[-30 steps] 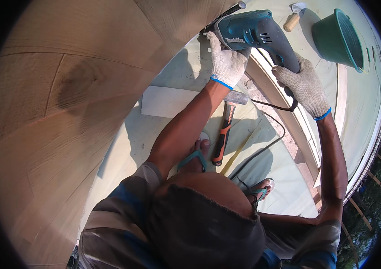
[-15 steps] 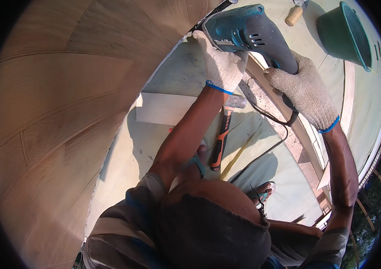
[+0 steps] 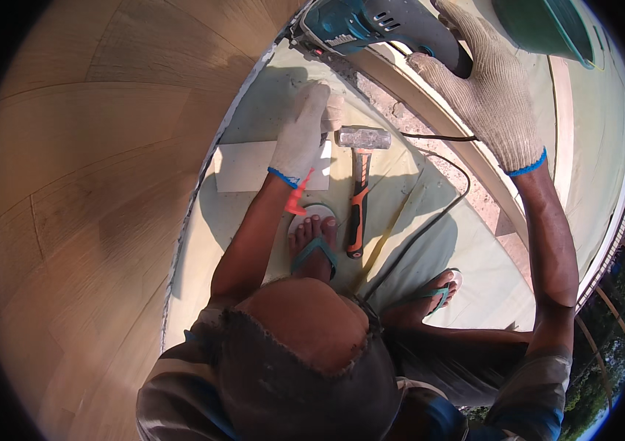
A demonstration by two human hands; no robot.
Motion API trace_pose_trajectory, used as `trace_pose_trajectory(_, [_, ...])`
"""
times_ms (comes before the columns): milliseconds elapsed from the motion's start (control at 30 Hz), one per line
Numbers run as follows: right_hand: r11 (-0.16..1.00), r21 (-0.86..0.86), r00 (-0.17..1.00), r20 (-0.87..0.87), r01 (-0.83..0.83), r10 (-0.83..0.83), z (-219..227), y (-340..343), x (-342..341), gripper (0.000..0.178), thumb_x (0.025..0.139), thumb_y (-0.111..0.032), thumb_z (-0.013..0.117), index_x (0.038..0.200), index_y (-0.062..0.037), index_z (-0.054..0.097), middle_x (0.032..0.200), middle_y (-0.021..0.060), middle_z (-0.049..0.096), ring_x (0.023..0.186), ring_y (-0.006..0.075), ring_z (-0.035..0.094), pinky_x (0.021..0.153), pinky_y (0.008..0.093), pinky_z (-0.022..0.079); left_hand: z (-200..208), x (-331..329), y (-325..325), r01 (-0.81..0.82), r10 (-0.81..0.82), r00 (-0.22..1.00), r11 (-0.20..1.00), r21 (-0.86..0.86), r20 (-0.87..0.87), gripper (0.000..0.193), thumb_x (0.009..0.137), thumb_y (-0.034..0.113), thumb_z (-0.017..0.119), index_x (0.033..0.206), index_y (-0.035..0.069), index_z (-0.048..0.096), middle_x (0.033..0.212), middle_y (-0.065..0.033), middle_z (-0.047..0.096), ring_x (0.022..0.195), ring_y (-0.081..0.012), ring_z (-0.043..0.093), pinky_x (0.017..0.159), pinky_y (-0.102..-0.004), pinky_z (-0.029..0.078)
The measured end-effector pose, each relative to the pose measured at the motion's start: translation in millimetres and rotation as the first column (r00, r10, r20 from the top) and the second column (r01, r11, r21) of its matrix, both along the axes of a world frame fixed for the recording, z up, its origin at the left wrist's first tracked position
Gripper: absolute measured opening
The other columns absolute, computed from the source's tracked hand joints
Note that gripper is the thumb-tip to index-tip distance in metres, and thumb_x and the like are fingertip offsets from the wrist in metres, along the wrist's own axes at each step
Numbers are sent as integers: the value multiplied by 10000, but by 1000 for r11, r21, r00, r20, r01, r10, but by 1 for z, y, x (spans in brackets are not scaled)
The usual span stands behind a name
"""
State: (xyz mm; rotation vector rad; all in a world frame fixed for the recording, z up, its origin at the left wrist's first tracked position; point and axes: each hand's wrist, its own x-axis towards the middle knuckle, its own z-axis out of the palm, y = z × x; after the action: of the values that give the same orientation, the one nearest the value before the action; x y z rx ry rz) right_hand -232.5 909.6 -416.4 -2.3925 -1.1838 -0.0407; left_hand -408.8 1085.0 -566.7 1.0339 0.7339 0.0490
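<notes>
1. Along the left side, a huge brown wall is curving up beside the work.
2. On the floor, a pale green sheet is spreading under the person's feet.
3. Past the feet, a long pale beam is running slantwise, with its middle near the right hand.
4. At the top right, a green bucket is sitting partly out of view.
5. At the top, a blue and black drill is pointing its front end at the wall's edge; I cannot tell if they are touching.
6. Below the drill, a flat white board is lying near the wall.
7. Beside the board, a hammer is lying with its orange and black handle toward the person.
8. Of the two gloved hands, the right hand is holding the drill's handle, thumb and fingers spreading around it.
9. Over the board, the left hand is curling its fingers narrow; I cannot tell if it is gripping anything.
10. Under its wrist, a small red thing is poking out.
</notes>
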Motion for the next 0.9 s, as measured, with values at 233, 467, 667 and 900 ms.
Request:
trace_pose_trajectory(233, [979, 165, 983, 156, -121, 95, -38, -22, -99, 395, 848, -244, 855, 1218, -164, 742, 1177, 89, 702, 1123, 327, 661, 987, 463, 504, 27, -79, 23, 306, -114, 941, 687, 660, -318, 616, 1047, 345, 639, 1509, -50, 535, 1441, -229, 633, 1279, -292, 644, 1120, -379, 478])
trace_pose_trajectory(467, [988, 37, 963, 219, 150, -154, -2, 1, -17, 641, 944, -545, 789, 1448, -169, 664, 1207, 183, 757, 1063, 341, 751, 949, 455, 587, 13, 13, 3, 47, -237, 971, 358, 932, 42, 850, 1059, 333, 640, 1654, -114, 231, 1697, -375, 284, 1589, -457, 330, 1282, -441, 314])
trace_pose_trajectory(667, [989, -70, 992, 15, 130, -129, -17, -12, 20, 655, 964, -626, 737, 1436, -176, 682, 1153, 148, 808, 1030, 311, 796, 910, 404, 628, 5, 45, -22, -14, -237, 957, 534, 845, 165, 923, 1065, 373, 652, 1668, -121, 157, 1732, -400, 119, 1642, -459, 175, 1327, -436, 219])
trace_pose_trajectory(900, [991, -6, 979, 156, 131, -129, -20, -4, 8, 640, 963, -533, 776, 1453, -138, 661, 1280, 161, 756, 1132, 346, 748, 976, 435, 590, 15, 17, 1, 74, -191, 981, 549, 833, 39, 985, 985, 463, 736, 1663, -64, 255, 1626, -363, 410, 1505, -467, 440, 1236, -460, 382])
